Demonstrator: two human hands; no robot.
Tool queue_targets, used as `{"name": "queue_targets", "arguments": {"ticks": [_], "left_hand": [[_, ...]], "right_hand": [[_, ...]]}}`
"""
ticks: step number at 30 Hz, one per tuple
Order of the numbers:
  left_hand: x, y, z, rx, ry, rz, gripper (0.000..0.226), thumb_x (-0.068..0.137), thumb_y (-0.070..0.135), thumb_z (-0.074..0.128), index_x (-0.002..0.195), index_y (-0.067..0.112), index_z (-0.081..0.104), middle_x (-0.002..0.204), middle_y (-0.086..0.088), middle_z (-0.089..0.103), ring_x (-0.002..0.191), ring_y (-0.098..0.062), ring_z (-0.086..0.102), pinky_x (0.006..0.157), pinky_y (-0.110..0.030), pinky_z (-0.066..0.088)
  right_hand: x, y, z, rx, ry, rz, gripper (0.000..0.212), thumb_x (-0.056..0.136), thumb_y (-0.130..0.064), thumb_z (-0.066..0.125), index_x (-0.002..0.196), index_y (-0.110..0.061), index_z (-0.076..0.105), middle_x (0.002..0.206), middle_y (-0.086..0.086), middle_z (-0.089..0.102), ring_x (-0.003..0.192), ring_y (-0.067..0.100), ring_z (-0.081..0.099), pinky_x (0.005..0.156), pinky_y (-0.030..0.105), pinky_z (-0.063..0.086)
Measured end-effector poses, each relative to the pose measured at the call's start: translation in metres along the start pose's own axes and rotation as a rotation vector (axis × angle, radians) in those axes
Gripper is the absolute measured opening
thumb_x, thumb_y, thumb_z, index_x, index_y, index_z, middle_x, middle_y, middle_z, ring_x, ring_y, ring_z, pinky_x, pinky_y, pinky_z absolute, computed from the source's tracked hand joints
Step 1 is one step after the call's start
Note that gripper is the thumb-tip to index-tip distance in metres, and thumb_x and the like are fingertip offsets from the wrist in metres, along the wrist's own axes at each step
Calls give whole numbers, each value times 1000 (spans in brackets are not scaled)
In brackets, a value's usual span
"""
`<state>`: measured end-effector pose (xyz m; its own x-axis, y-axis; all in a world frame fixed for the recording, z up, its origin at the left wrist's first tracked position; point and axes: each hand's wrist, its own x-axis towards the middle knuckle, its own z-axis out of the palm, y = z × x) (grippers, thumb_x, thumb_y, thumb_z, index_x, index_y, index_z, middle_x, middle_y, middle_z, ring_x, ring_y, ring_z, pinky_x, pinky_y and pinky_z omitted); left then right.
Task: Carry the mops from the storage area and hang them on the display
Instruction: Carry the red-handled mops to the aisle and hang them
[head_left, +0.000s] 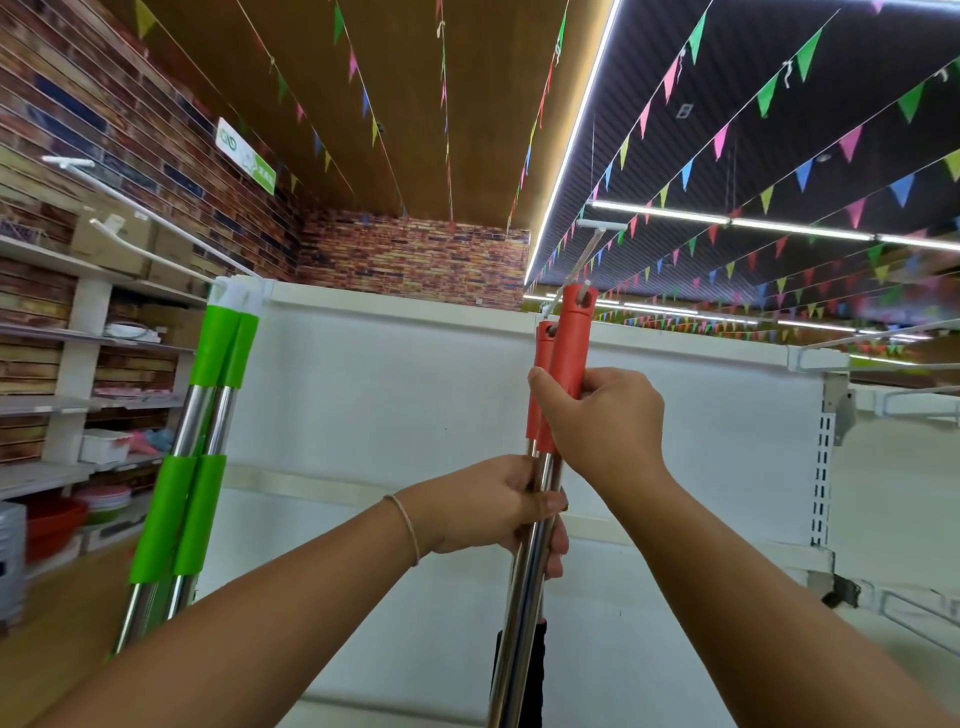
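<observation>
Where the white display panel (415, 395) fills the middle of the view, its lower part runs out of sight behind the person's arms, and a white hook (587, 254) juts from its top edge toward the ceiling. Left of it stand wall shelves (78, 338), their boxes, basins and packets too blurred to name. 2 green-handled mops (208, 415) hang at the panel's left corner, side by side and touching, with their heads cut off below. Held upright in front of the panel are 2 red-handled mops (558, 374); their tops sit right at the hook, though I cannot tell whether the hook passes through the hanging holes. The mop heads are out of frame, only a dark strip showing low down. The right hand (602, 415) curls its fingers round the red grips, thumb on the left side. The left hand (493, 504) wraps the 2 steel shafts just beneath, with most of its fingers hidden behind them.
</observation>
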<state>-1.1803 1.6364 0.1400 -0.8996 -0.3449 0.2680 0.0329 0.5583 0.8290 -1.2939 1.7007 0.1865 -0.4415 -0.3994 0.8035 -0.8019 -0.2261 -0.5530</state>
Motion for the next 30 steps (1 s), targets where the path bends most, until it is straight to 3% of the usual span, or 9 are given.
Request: {"name": "queue_targets", "arguments": {"ticks": [5, 9, 12, 18, 23, 30], "left_hand": [[13, -19, 6, 35, 189, -76, 22, 101, 29, 44, 112, 10, 49, 101, -15, 70, 89, -27, 72, 90, -45, 56], [25, -35, 15, 482, 440, -50, 27, 100, 44, 38, 92, 20, 48, 77, -4, 61, 63, -15, 62, 61, -30, 53], [35, -51, 24, 610, 559, 2, 34, 101, 47, 31, 92, 17, 46, 69, -3, 57, 54, -15, 54, 50, -28, 43], [49, -63, 20, 613, 597, 29, 39, 101, 47, 29, 96, 14, 48, 69, -6, 60, 54, -18, 58, 48, -28, 45], [60, -75, 16, 650, 646, 31, 38, 101, 46, 28, 100, 13, 48, 73, -7, 62, 58, -21, 62, 56, -38, 56], [69, -84, 9, 698, 656, 25, 34, 102, 45, 27, 97, 15, 43, 67, -2, 57, 56, -20, 60, 52, -33, 50]], "right_hand": [[8, 18, 17, -15, -22, 3, 31, 91, -48, 65, 69, -28, 57, 72, -1, 71, 59, 13, 69, 61, 30, 60], [16, 32, 32, -21, -9, -5, 35, 93, -47, 61, 72, -19, 63, 63, -5, 67, 51, 9, 66, 59, 34, 61], [21, 41, 44, -43, 36, -20, 39, 92, -47, 58, 70, -16, 65, 62, 1, 67, 53, 17, 66, 58, 41, 60], [30, 54, 59, -110, 61, -35, 41, 91, -53, 53, 72, -18, 64, 65, 0, 68, 54, 18, 67, 57, 41, 60], [35, 59, 68, -134, 82, -41, 39, 93, -50, 53, 73, -19, 63, 66, 0, 67, 55, 17, 67, 58, 39, 60], [38, 62, 79, -221, 113, -22, 42, 92, -56, 48, 77, -19, 63, 70, 0, 67, 57, 17, 66, 59, 39, 60]]}}
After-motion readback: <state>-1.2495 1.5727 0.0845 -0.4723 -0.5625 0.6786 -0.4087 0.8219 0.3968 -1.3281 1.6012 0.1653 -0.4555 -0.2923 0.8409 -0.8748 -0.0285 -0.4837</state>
